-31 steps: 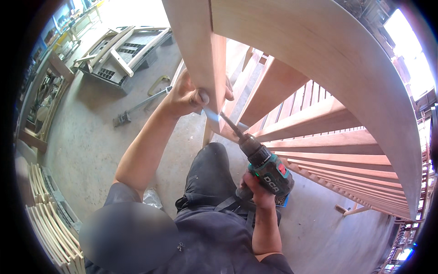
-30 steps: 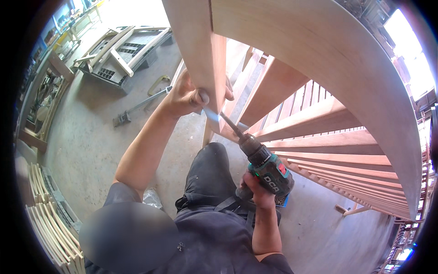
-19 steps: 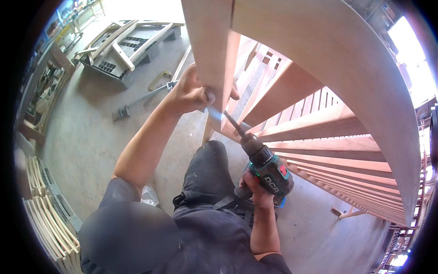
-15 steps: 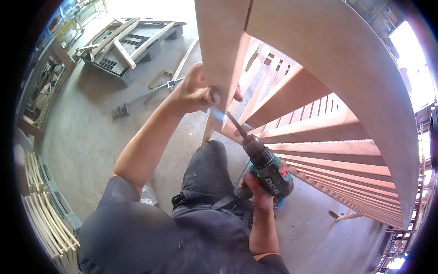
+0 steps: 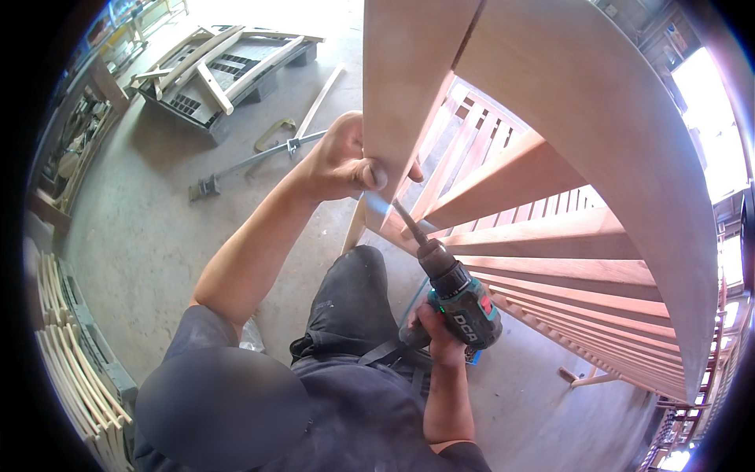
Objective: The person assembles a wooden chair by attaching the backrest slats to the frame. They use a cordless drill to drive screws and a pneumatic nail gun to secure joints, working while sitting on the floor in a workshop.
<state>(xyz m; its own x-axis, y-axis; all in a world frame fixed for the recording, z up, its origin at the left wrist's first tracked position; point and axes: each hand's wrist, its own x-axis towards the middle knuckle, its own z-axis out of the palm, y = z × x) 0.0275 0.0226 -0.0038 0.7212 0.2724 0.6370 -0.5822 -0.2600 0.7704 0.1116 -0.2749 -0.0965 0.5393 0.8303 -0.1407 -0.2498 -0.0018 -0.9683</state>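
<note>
My left hand (image 5: 351, 165) is wrapped round the lower part of a flat wooden board (image 5: 403, 86), with the thumb on its near face and fingertips showing past its right edge. In my right hand (image 5: 442, 330) is a teal and black cordless drill (image 5: 462, 303), held by its handle. Its long bit (image 5: 407, 219) points up and left, the tip close to the board's lower end, just below my left hand. Whether the tip touches the wood I cannot tell. A broad curved wooden piece (image 5: 621, 110) joins the board at the top, with a row of wooden slats (image 5: 566, 271) beneath it.
A dark pallet (image 5: 189, 118) bearing wooden frame parts lies at the back left. On the concrete floor (image 5: 157, 244) are a long bar clamp (image 5: 252, 161) and a thin wooden strip (image 5: 321, 101). Curved wooden pieces (image 5: 75, 370) are stacked at the lower left.
The wooden board and slats appear slightly further right in the view. Both hands keep their holds, and the drill bit stays near the board's lower end.
</note>
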